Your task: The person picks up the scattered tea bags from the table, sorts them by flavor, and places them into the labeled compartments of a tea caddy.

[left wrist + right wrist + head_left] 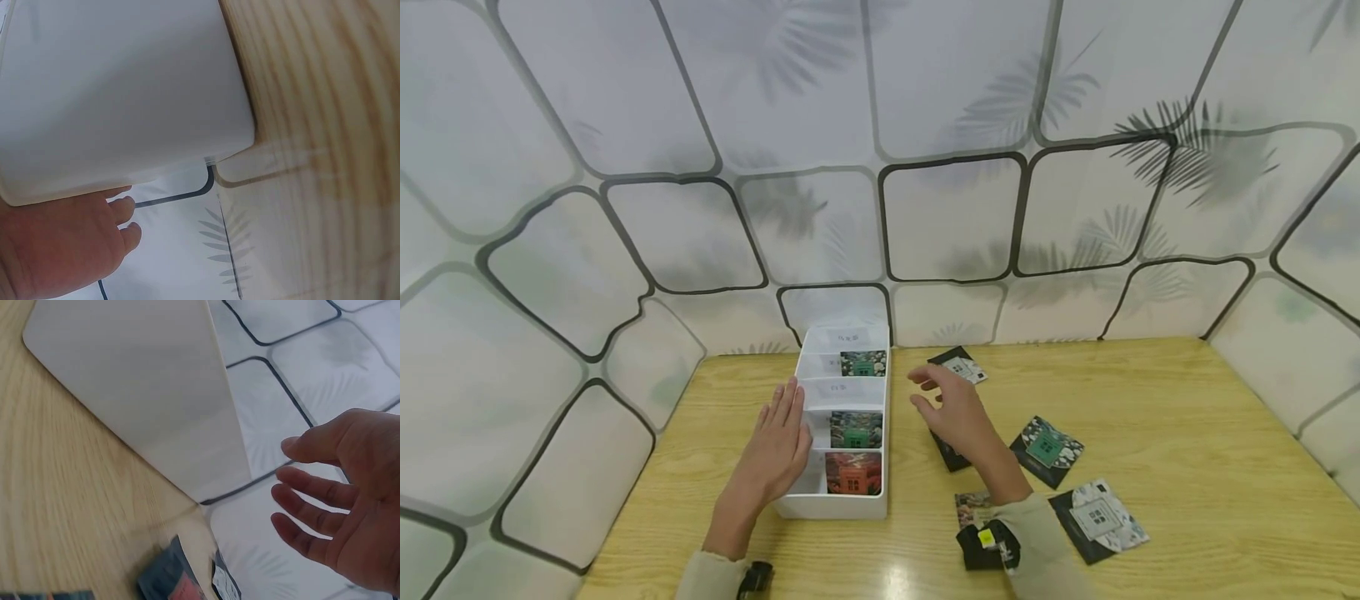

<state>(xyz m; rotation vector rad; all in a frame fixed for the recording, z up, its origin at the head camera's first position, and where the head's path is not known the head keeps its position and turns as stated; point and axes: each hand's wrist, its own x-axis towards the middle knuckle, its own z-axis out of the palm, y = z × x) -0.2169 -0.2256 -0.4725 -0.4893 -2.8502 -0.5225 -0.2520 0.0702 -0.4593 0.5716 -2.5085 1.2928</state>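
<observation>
A white divided box (831, 507) stands on the table, its compartments running from front to back. My left hand (772, 446) rests along its left rim with fingers straight. To the right of the box my right hand (958, 412) is raised over the packets with nothing in its loosely bent fingers. Inside the box, a red packet (853, 474) sits in the front compartment, a green-labelled packet (856, 430) just behind it, and another green-labelled packet (863, 364) farther back. In the right wrist view, a dark packet with a red label (184, 589) lies below the hand.
Right of the box, a black-and-white packet (958, 367) lies at the back, a green-labelled packet (1047, 450) mid-table and a grey-labelled packet (1099, 520) nearer the front. My right forearm partly covers others. A patterned fabric wall (951, 217) rises behind the wooden table (1210, 467).
</observation>
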